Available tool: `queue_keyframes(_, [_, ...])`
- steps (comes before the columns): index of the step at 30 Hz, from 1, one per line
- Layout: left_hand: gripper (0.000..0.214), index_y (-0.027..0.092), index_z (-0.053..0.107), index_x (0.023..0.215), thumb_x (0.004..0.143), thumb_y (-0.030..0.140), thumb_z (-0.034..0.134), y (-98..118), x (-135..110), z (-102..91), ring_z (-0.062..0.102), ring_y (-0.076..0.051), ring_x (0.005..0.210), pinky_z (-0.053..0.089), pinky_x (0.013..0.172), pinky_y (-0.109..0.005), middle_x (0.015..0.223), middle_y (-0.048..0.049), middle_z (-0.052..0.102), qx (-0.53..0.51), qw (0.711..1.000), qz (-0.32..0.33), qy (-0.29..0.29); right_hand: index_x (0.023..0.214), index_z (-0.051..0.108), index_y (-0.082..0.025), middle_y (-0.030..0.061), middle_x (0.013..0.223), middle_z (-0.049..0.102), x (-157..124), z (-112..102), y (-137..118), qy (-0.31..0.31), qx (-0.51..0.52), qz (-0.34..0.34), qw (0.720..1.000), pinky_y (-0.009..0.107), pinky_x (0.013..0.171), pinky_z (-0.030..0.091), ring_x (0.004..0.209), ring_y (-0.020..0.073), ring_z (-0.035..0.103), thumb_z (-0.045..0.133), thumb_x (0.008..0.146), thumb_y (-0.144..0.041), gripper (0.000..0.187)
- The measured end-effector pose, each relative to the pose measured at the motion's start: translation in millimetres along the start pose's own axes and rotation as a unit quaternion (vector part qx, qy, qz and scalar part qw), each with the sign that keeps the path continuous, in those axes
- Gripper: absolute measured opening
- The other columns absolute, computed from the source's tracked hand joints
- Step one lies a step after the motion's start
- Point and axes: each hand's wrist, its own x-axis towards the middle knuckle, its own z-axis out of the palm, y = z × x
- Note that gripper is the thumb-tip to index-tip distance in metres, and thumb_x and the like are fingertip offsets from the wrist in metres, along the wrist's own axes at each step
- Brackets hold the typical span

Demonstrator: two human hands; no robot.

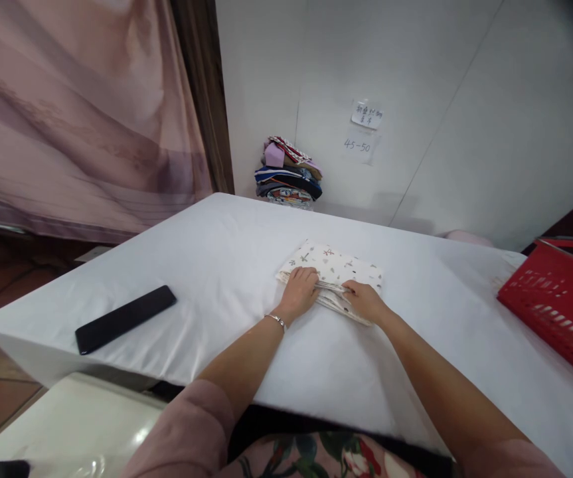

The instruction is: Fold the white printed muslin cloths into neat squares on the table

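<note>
A folded white cloth (336, 261) with small printed motifs lies on the white-covered table, its layered near edge toward me. My left hand (300, 292) is closed on the left part of that edge, fingers curled over the top. At the right part, my right hand (364, 300) pinches the upper layers, thumb and fingers pressed together. Between the hands the layers are lifted a little and gape apart. Some fingertips are hidden in the folds.
A long black object (125, 318) lies at the table's left. On the right stands a red plastic basket (555, 299). Beyond the far edge is a stack of folded fabrics (289, 174) by the wall, where paper notes (360, 146) hang. A pink curtain (81, 119) hangs at left.
</note>
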Motion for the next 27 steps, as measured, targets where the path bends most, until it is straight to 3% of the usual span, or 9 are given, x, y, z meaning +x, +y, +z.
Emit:
queue_keyframes(10, [0.009, 0.021, 0.058, 0.086, 0.083, 0.017, 0.050, -4, 1, 1.2, 0.050, -0.020, 0.102, 0.030, 0.099, -0.042, 0.105, -0.0046, 0.059, 0.013, 1.000, -0.006, -0.022, 0.105, 0.059, -0.022, 0.0020, 0.088, 0.066, -5, -3, -10, -0.017, -0.046, 0.012, 0.999, 0.023, 0.067, 0.035, 0.080, 0.0162, 0.058, 0.041, 0.087, -0.023, 0.026])
queue_keyframes(16, [0.012, 0.021, 0.056, 0.082, 0.085, 0.016, 0.045, -6, 0, -8.1, 0.055, -0.016, 0.091, 0.026, 0.103, -0.041, 0.092, -0.0024, 0.062, 0.000, 1.000, 0.002, 0.003, 0.109, 0.057, -0.022, 0.0039, 0.106, 0.061, -18, 1, -16, 0.022, -0.106, -0.037, 0.993, 0.024, 0.076, 0.036, 0.097, 0.0169, 0.053, 0.037, 0.091, -0.021, 0.027])
queue_keyframes(21, [0.012, 0.021, 0.053, 0.076, 0.082, 0.013, 0.045, -8, -3, -8.7, 0.056, -0.015, 0.075, 0.028, 0.102, -0.041, 0.074, 0.0004, 0.060, 0.010, 0.999, -0.004, -0.042, 0.110, 0.058, -0.020, 0.0071, 0.109, 0.055, -31, 16, -21, 0.032, -0.177, -0.064, 0.981, 0.025, 0.081, 0.035, 0.102, 0.0176, 0.046, 0.038, 0.091, -0.019, 0.027])
queue_keyframes(27, [0.031, 0.022, 0.053, 0.102, 0.076, 0.007, 0.047, -11, -5, -3.7, 0.056, -0.018, 0.087, 0.028, 0.101, -0.042, 0.089, -0.0024, 0.063, 0.023, 0.999, -0.005, -0.034, 0.113, 0.057, -0.019, 0.0084, 0.106, 0.055, -34, 22, -27, 0.035, -0.193, -0.075, 0.978, 0.027, 0.082, 0.035, 0.097, 0.0185, 0.046, 0.036, 0.092, -0.018, 0.030])
